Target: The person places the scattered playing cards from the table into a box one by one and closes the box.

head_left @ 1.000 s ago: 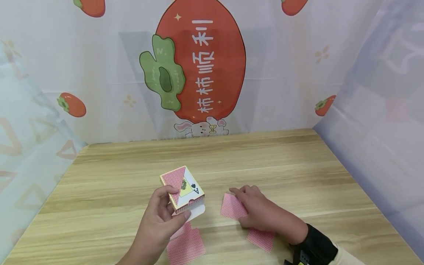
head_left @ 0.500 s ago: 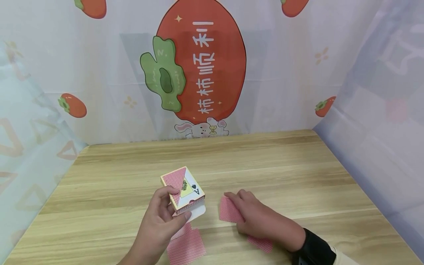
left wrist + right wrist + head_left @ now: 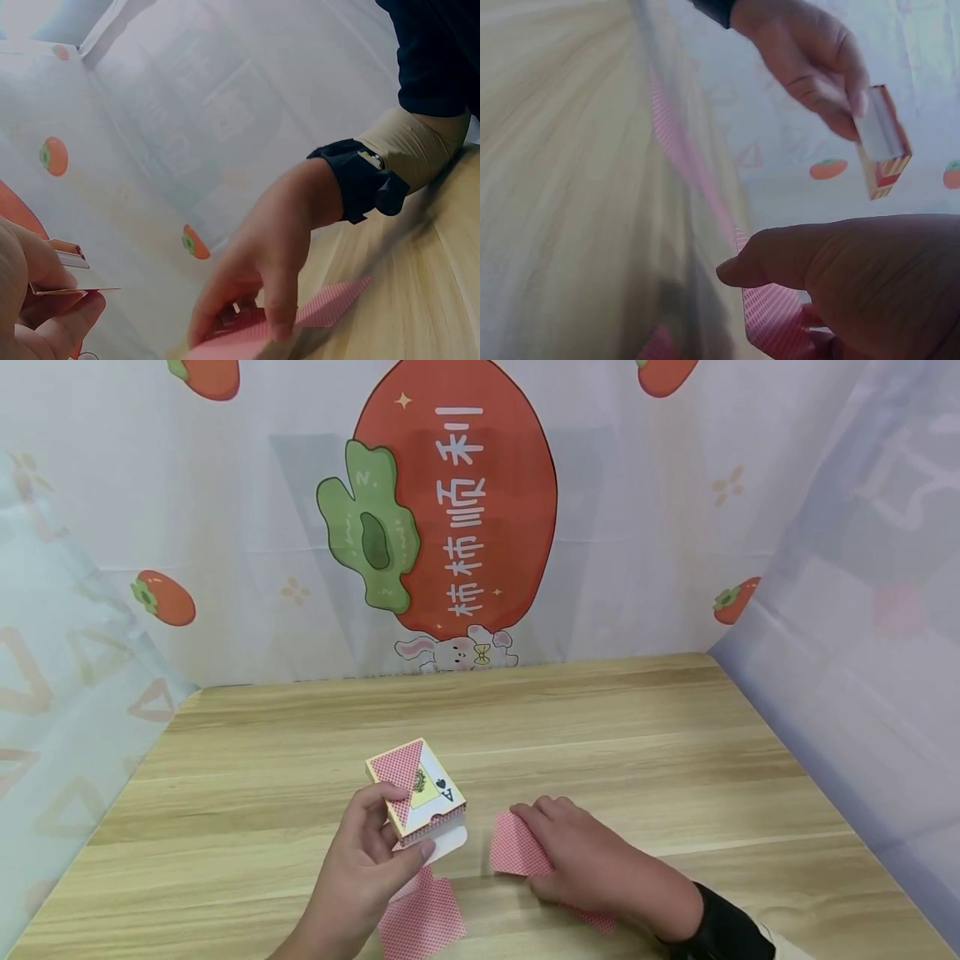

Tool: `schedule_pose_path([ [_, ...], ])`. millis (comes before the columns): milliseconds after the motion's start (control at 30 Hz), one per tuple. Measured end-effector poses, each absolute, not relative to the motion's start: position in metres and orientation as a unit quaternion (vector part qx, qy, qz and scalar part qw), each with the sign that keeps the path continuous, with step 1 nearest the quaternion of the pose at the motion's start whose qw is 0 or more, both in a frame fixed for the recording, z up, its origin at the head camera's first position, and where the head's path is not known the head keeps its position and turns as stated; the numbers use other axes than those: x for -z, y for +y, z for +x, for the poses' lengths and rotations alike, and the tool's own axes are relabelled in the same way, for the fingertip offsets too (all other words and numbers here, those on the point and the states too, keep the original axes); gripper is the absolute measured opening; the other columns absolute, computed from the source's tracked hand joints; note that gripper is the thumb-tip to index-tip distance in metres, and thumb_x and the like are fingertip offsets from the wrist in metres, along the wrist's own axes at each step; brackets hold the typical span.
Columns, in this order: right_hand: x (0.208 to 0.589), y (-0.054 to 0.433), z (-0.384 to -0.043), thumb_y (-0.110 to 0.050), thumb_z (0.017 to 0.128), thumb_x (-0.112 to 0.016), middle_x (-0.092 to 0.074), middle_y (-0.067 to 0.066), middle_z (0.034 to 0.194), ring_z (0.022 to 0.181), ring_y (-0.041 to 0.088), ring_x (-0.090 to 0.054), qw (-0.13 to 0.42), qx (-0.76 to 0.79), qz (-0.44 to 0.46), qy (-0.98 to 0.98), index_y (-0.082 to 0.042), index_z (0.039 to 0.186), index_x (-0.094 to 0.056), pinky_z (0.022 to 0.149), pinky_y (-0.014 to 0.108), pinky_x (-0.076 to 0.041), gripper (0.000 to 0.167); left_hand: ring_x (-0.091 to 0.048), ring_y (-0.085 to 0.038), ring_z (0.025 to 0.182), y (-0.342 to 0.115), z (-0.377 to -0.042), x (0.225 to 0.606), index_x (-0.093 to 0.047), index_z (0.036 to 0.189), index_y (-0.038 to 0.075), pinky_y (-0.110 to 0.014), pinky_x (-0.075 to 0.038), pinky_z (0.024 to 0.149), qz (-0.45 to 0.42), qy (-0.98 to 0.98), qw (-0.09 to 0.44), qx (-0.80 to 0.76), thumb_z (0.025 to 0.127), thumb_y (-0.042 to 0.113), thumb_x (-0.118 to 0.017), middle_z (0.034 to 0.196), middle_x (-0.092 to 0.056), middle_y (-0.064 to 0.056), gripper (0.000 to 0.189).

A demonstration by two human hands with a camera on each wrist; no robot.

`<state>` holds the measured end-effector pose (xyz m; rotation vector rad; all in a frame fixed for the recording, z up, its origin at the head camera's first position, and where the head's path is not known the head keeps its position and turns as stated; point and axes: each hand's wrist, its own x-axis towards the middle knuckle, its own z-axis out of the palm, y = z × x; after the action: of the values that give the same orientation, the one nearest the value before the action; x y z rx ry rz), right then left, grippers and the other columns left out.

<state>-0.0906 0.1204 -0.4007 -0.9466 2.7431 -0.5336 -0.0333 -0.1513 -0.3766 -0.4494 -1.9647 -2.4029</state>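
Note:
My left hand point(image 3: 363, 860) grips a playing card box point(image 3: 429, 787) printed with an ace of spades, its white flap point(image 3: 450, 842) hanging open toward me. To its right, my right hand point(image 3: 588, 864) holds a red-patterned playing card point(image 3: 517, 846) between thumb and fingers, low over the table. A second patterned card point(image 3: 597, 918) shows partly from under that hand. Below the box, patterned cards point(image 3: 422, 920) lie overlapping, partly hidden by my left hand. In the right wrist view the held card point(image 3: 772, 319) shows behind the thumb, and the box point(image 3: 883, 139) is in the other hand.
The wooden table point(image 3: 262, 752) stretches back to a white cloth backdrop point(image 3: 637, 527) printed with persimmons. Cloth walls point(image 3: 862, 652) stand at both sides. A black wrist strap point(image 3: 723, 927) is on the right arm.
My right hand has moved slightly left and toward me with its card, covering more of the card below it. The left hand and box stay nearly still.

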Motion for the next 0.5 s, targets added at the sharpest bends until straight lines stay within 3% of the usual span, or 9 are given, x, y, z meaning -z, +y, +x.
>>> schedule_pose_path([
  [233,0.377,0.12,-0.079,-0.044,0.086,-0.078,-0.058,-0.005,0.139,0.112,0.01,-0.05,0.076,0.185,-0.319,0.926,-0.013,0.149,-0.046,0.092,0.032,-0.052,0.077,-0.062,-0.019,0.114,-0.151,-0.035,0.378,-0.036,0.133,0.009,-0.03,-0.06,0.085,-0.152,-0.624,0.015,0.767,0.086,-0.018,-0.062,0.134,-0.048,-0.012,0.06],
  [500,0.35,0.12,-0.063,-0.058,0.088,-0.071,-0.054,-0.01,0.144,0.125,0.011,-0.051,0.048,0.166,-0.321,0.931,-0.019,0.15,-0.048,0.108,0.042,-0.044,0.076,-0.062,-0.018,0.113,-0.15,-0.035,0.379,-0.035,0.135,0.009,-0.03,-0.06,0.085,-0.147,-0.624,0.017,0.767,0.086,-0.018,-0.063,0.134,-0.047,-0.011,0.062],
])
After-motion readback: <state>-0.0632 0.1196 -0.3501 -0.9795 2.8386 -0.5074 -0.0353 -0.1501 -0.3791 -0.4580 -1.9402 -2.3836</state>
